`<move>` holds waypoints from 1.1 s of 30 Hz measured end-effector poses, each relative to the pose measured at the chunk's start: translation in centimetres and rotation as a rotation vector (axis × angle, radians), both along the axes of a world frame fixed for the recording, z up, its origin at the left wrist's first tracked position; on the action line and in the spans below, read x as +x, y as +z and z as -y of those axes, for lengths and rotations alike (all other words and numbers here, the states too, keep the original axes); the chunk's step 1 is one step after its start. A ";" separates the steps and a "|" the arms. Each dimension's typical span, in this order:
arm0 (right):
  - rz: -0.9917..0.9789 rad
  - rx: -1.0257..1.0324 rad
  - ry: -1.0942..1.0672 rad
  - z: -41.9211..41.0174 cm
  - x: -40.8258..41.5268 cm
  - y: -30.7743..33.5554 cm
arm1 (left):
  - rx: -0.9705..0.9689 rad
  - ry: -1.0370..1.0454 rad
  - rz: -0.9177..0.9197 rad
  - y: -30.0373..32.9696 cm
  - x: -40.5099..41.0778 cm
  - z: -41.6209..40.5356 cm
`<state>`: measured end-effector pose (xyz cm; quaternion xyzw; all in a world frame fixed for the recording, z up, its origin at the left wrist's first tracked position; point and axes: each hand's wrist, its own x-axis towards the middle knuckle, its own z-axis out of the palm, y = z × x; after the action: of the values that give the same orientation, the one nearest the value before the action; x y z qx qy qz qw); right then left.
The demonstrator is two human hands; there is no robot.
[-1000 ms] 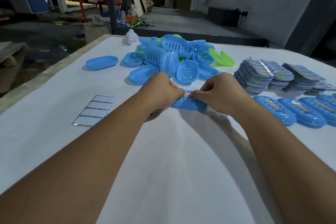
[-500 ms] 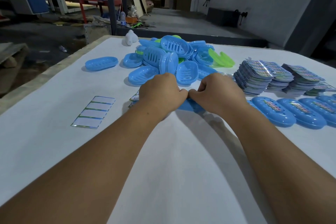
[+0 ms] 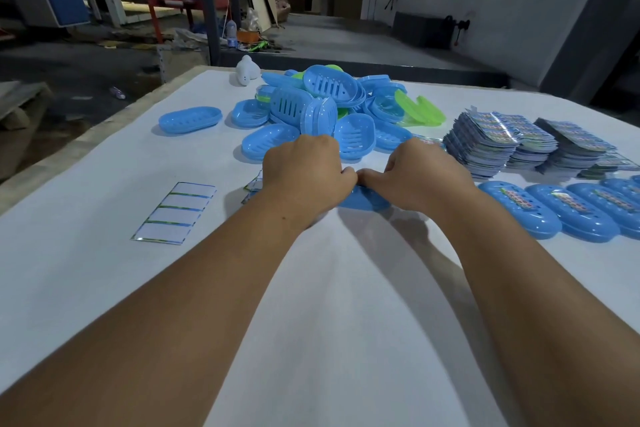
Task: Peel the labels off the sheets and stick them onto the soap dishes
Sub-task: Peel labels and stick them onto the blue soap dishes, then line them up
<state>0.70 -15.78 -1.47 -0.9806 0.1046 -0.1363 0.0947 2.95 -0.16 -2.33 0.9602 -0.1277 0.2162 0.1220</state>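
On the right of the tabletop (image 3: 104, 288) lies a row of blue labelled dishes (image 3: 571, 208), each with a bright label on top, so part of the job looks done. Behind the hands a heap of bare dishes (image 3: 311, 114) waits, one more blue dish (image 3: 189, 118) sits apart to the left, and thick label stacks (image 3: 491, 142) stand to the right, so by my reckoning far more is left than finished. A spent sheet (image 3: 175, 212) of white backing lies at the left.

At the middle, both hands meet over one dish (image 3: 363, 201) resting on the tabletop. The left hand (image 3: 304, 173) and right hand (image 3: 426, 177) are curled knuckles-up, fingertips touching at the dish's top, seemingly pressing a label down. The label itself is hidden under the fingers, and whether each hand grips the dish or only presses on it I cannot tell. Both forearms reach straight forward, wrists low.
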 end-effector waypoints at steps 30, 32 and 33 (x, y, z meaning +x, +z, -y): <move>-0.083 0.045 0.304 -0.2 -1.9 0.6 | -0.139 0.092 -0.055 -0.5 1.2 -2.1; -0.117 -0.016 0.171 0.3 -2.1 0.8 | -0.133 0.094 -0.059 -0.5 1.2 -2.1; -0.131 -0.037 0.116 0.6 -2.1 0.9 | -0.129 0.095 -0.061 -0.6 1.2 -2.0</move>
<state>-1.40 -16.38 -0.52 -0.9934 0.0511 -0.0679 0.0775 4.17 1.88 -2.89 0.9615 -0.0641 0.2001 0.1773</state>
